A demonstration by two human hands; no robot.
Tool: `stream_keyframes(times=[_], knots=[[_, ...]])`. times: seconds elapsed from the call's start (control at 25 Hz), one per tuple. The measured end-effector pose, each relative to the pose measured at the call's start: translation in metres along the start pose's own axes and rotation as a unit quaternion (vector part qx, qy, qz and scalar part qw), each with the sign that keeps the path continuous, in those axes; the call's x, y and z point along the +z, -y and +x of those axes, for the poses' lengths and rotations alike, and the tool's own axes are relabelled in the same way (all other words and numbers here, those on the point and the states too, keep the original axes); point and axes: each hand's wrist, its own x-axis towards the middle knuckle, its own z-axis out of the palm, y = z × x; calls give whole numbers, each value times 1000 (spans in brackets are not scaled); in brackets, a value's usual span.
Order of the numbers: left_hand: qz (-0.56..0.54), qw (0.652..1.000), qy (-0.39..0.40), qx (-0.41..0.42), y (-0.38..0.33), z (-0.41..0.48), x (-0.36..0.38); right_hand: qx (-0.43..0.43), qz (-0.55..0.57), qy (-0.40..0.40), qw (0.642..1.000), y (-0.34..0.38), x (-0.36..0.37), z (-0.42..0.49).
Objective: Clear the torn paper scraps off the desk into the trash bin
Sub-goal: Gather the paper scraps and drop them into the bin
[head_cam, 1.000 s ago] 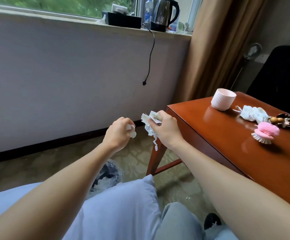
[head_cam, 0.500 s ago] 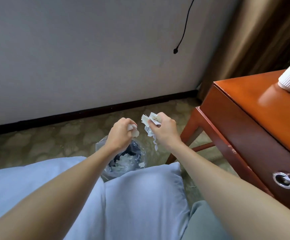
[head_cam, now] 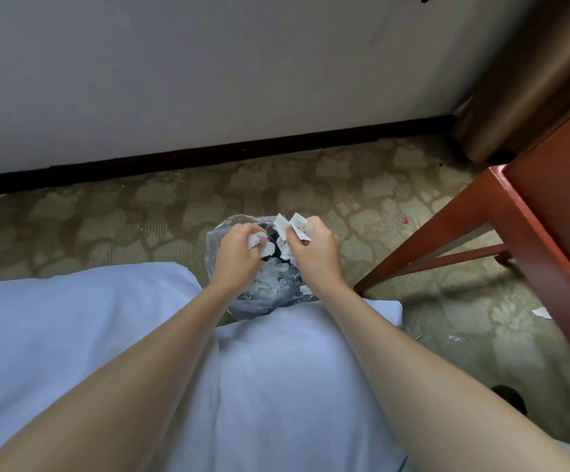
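Note:
A small trash bin [head_cam: 220, 233] lined with a clear plastic bag stands on the carpet just past my lap, with white paper bits inside. Both hands hover right over its mouth. My left hand [head_cam: 239, 255] grips a small wad of white paper scraps [head_cam: 259, 241]. My right hand [head_cam: 314, 250] holds a bunch of torn paper scraps [head_cam: 295, 226] that stick up above its fingers. The hands hide much of the bin's opening.
The red-brown wooden desk [head_cam: 549, 206] fills the right edge, its leg and crossbar reaching the carpet. A few white scraps [head_cam: 541, 313] lie on the floor under it. A white wall with dark baseboard [head_cam: 208, 155] runs behind; a tan curtain [head_cam: 532, 69] hangs at top right.
The view has tipped down from the desk to the floor. Both hands, still gripping their scraps, have moved from beside the desk corner to directly above the bin.

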Motion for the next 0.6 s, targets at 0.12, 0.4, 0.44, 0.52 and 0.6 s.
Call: stream_keyframes(times=[0.12, 0.4, 0.44, 0.52, 0.6], knots=[[-24, 1000, -10, -17, 20, 3, 10, 24, 25, -15, 999, -14, 25, 5], [-72, 990, -38, -113, 68, 24, 18, 36, 11, 1, 999, -43, 64, 24], [-71, 991, -31, -113, 70, 26, 21, 40, 14, 3, 999, -47, 68, 26], [-71, 990, -21, -117, 73, 30, 27, 49, 20, 12, 999, -53, 75, 32], [-73, 990, -18, -121, 76, 32, 33, 58, 19, 24, 998, -57, 81, 36]])
